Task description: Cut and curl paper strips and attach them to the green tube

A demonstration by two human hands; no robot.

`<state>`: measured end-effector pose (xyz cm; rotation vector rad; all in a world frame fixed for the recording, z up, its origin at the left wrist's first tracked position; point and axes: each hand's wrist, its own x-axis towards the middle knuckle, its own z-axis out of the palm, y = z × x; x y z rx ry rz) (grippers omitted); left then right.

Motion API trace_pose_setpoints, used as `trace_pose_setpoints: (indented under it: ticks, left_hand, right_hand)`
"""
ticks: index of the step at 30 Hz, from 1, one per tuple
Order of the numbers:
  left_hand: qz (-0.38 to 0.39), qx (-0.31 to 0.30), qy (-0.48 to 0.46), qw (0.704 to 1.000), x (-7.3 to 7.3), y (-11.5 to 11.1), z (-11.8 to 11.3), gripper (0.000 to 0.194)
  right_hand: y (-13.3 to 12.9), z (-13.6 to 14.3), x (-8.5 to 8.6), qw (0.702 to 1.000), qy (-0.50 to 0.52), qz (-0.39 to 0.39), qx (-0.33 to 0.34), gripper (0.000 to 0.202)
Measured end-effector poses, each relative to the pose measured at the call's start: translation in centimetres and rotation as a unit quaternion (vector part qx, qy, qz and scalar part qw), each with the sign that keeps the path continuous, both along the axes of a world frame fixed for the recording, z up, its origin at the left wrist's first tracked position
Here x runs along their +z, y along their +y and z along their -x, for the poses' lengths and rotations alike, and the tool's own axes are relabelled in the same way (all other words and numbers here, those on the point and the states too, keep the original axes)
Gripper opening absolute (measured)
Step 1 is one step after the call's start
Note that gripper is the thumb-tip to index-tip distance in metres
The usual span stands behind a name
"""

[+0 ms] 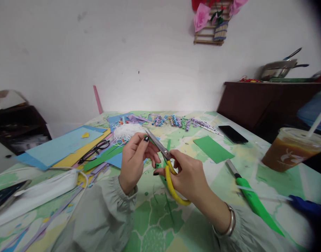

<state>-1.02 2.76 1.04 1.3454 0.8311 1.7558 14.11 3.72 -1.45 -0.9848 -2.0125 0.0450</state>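
My right hand grips scissors with yellow handles, the metal blades slanting up to the left. My left hand is beside the blades; its thumb and index finger are pinched together near the blade tips, and whatever is between them is too small to make out. Below the scissors pivot, by my right thumb, shows a small green paper piece, partly hidden by my fingers. Thin green strips lie blurred on the tablecloth under my hands. A tangle of white string sits just behind my left hand.
Right of my hands are a green paper rectangle, a phone, a green-handled knife and an iced drink cup. Leftward lie blue sheets, black glasses and a white mask. Curled paper pieces line the back.
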Motion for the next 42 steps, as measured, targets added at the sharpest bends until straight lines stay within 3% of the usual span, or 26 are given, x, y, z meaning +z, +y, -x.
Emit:
trace_pose_setpoints:
  ticks: [4, 8, 16, 26, 42]
  left_hand:
    - [0.006, 0.003, 0.010, 1.000, 0.1, 0.1, 0.2, 0.017]
    - [0.015, 0.010, -0.018, 1.000, 0.3, 0.4, 0.5, 0.014]
    - [0.034, 0.058, -0.041, 0.997, 0.4, 0.8, 0.8, 0.011]
    - [0.036, 0.038, -0.011, 0.999, 0.3, 0.7, 0.8, 0.016]
    - [0.030, 0.023, -0.026, 0.999, 0.0, 0.6, 0.5, 0.012]
  right_hand:
    - [0.3, -0.3, 0.4, 0.996, 0.054, 0.053, 0.052, 0.030]
    - [0.4, -0.6, 0.9, 0.994, 0.059, 0.069, 0.053, 0.032]
    - [0.6, -0.9, 0.8, 0.999, -0.021, 0.023, 0.006, 0.029]
    - [1.0, -1.2, 0.5, 0.995, -0.059, -0.071, -0.025, 0.029]
    - [1.0, -1.3, 0.2, 0.993, -0.073, -0.072, -0.053, 0.031]
